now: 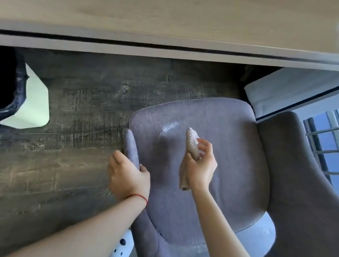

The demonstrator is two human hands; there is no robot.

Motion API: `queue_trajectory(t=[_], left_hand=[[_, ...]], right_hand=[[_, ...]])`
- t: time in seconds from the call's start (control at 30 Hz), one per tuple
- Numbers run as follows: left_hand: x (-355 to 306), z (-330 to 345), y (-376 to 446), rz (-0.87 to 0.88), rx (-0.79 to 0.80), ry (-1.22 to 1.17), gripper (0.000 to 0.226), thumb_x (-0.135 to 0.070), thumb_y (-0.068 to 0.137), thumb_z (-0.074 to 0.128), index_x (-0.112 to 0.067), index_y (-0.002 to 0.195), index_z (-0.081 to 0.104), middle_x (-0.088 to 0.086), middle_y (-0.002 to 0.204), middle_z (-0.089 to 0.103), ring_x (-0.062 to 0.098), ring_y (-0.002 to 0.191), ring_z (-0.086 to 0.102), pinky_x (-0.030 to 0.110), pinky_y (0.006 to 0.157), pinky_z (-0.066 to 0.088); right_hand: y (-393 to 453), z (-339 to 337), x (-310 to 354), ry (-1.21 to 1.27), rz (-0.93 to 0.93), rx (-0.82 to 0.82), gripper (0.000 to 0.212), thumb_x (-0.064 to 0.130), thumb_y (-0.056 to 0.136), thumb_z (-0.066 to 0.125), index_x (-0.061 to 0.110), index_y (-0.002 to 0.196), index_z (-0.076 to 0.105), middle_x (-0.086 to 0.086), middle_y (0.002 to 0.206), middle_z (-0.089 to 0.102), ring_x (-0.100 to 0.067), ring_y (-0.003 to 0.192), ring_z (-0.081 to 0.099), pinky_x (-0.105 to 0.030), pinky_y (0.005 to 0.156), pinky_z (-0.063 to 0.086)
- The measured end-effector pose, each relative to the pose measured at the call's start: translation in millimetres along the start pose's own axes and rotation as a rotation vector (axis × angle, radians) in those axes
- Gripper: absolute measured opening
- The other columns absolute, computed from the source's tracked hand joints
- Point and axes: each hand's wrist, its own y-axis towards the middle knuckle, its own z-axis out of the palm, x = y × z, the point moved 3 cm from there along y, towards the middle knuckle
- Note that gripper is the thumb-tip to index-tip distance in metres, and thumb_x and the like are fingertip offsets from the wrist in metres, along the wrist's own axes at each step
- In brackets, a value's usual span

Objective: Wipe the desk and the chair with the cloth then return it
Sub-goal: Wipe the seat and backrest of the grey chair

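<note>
under desk [183, 8], hands: left [128, 176] gripping chair [211, 179], right [201, 166] clutching cloth [192, 142].

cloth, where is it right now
In the head view the cloth is bunched in the right hand, held over the grey chair seat, right of the left hand gripping the armrest.

One head camera looks steeply down from close above the chair [196, 177], the desk [161, 5] across the frame's top.
</note>
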Motion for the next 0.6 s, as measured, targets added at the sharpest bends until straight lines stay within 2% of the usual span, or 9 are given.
queue_trajectory(t=[0.13,0.23,0.3,0.37,0.43,0.53,0.6], left_hand=[[0.2,4.4,4.0,0.002,0.011,0.012,0.044,-0.011,0.068,0.070,0.000,0.103,0.046,0.022,0.109,0.054,0.041,0.102,0.055,0.049,0.068,0.046],[1.3,6.6,5.0,-0.001,0.016,0.021,0.043,-0.013,0.069,0.069,-0.001,0.103,0.046,0.021,0.110,0.055,0.040,0.103,0.054,0.048,0.069,0.047],[2.8,7.4,4.5,0.000,0.025,0.030,0.043,-0.014,0.070,0.069,-0.002,0.104,0.046,0.020,0.110,0.054,0.039,0.103,0.054,0.047,0.068,0.047],[4.4,8.3,5.9,-0.007,0.025,0.031,0.043,-0.015,0.070,0.068,-0.003,0.104,0.045,0.019,0.110,0.055,0.039,0.102,0.055,0.047,0.068,0.048],[4.8,9.1,5.6,0.002,0.020,0.025,0.043,-0.016,0.070,0.068,-0.004,0.103,0.045,0.019,0.110,0.055,0.039,0.101,0.056,0.047,0.068,0.048],[3.2,6.4,5.5,-0.006,0.015,0.035,0.042,-0.016,0.070,0.067,-0.004,0.104,0.045,0.019,0.111,0.055,0.039,0.102,0.056,0.047,0.069,0.048],[3.8,5.3,4.6,-0.001,0.017,0.036,0.042,-0.016,0.071,0.067,-0.004,0.104,0.044,0.019,0.111,0.055,0.039,0.102,0.056,0.047,0.069,0.048]], right_hand=[[33.4,19.3,1.0,-0.316,-0.152,0.036,0.050,0.003,0.079,0.054,0.029,0.122,0.059,0.001,0.112,0.062,-0.021,0.105,0.057,-0.036,0.079,0.049],[58.4,37.4,15.6,-0.536,-0.361,0.110,0.052,-0.004,0.080,0.051,0.027,0.121,0.061,0.000,0.118,0.057,-0.026,0.113,0.048,-0.038,0.071,0.047],[70.0,51.8,23.4,-0.629,-0.451,0.179,0.050,-0.005,0.083,0.048,0.024,0.122,0.061,-0.001,0.128,0.054,-0.028,0.117,0.045,-0.038,0.074,0.046],[71.5,70.4,23.0,-0.716,-0.452,0.272,0.051,-0.006,0.086,0.044,0.022,0.127,0.056,-0.002,0.142,0.045,-0.032,0.120,0.041,-0.041,0.087,0.043],[62.5,84.8,15.6,-0.799,-0.441,0.341,0.051,-0.007,0.088,0.041,0.020,0.130,0.052,-0.001,0.149,0.037,-0.033,0.122,0.035,-0.043,0.090,0.040],[52.6,84.9,10.4,-0.824,-0.433,0.410,0.053,-0.008,0.088,0.038,0.021,0.129,0.054,-0.004,0.145,0.043,-0.034,0.121,0.034,-0.043,0.093,0.042],[60.5,71.6,17.3,-0.794,-0.454,0.335,0.054,-0.008,0.086,0.039,0.022,0.128,0.056,-0.005,0.137,0.048,-0.034,0.115,0.037,-0.041,0.090,0.040]])
